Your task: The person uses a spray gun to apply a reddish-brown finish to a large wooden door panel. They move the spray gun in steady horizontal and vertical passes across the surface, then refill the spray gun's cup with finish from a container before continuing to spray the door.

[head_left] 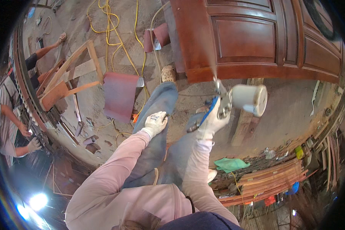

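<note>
My right hand [214, 120], in a white glove, is closed around a spray gun [223, 100] with a pale cup [249, 99] on its side. From the nozzle a thin mist rises toward the lower edge of a glossy red-brown panelled wooden door [245, 40]. My left hand [156, 122], also gloved in white, rests on my left thigh with its fingers curled; whether anything is in them is hidden. A blue patch shows along the gun hand.
Yellow hose [120, 44] loops over the dusty floor at the far left. A dark red sheet [120, 96] lies near a wooden frame [71, 74]. Stacked wood strips [264, 182] and a green cloth [232, 165] are at the right. Co-workers' hands [33, 145] show at the left rim.
</note>
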Motion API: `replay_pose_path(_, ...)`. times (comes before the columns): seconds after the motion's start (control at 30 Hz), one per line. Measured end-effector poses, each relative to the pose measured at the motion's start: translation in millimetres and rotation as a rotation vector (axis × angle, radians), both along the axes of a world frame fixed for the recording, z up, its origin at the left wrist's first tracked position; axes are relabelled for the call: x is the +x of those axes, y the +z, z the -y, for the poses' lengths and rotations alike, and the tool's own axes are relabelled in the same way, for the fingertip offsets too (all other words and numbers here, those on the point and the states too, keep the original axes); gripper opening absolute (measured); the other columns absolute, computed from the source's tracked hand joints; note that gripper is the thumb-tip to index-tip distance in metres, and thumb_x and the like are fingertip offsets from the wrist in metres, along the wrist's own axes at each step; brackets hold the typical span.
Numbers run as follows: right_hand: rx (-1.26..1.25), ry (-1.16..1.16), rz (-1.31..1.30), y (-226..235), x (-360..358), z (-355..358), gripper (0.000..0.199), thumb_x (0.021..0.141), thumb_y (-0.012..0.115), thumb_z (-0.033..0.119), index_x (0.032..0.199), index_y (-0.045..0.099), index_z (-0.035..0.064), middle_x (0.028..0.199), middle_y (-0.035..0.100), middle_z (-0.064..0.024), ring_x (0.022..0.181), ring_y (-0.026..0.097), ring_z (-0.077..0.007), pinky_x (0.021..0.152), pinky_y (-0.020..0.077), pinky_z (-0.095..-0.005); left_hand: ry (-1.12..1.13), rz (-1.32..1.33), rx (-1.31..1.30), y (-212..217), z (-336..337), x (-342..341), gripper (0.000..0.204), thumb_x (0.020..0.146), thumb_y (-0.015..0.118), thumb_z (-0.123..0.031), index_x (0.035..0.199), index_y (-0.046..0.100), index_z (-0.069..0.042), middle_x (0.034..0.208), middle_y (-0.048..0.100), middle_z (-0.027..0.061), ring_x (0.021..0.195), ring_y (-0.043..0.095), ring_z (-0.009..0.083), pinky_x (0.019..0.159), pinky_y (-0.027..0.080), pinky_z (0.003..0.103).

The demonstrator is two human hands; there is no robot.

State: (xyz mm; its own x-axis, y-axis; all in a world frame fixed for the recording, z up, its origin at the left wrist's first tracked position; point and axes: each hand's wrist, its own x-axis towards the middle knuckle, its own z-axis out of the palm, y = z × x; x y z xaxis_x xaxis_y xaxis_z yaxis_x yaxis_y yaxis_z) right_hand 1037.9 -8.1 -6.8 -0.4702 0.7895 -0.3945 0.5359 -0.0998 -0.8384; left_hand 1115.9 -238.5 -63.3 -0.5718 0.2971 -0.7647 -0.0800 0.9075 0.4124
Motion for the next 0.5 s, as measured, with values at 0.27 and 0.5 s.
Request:
replay_pose_path(0.27,-0.141,-0.002,0.208,49.7,19.2,60.4,0.046,0.093,0.065,0.006,0.137,0.053,-0.0009,0.132,0.06,-0.0111,0.114,0.058,-0.0161,0.096,0.046,-0.03,-0.028,0.071,0.018,-3.5,34.2,-10.2,0.017,0.092,0.052,-0.026,0.099,0.058,-0.012,0.102,0.066,0.0126,0.097,0.063,0.0341,0.081,0.05,0.047)
replay_pose_path(0.5,-0.121,-0.047,0.011,38.4,19.7,55.2,0.037,0.095,0.062,0.006,0.13,0.056,-0.0039,0.128,0.06,-0.0114,0.114,0.056,-0.0163,0.097,0.0432,-0.0298,-0.077,0.06,0.027,-3.7,38.7,-21.1,0.023,0.092,0.052,-0.027,0.105,0.062,-0.012,0.103,0.066,0.0126,0.096,0.064,0.0343,0.082,0.05,0.047)
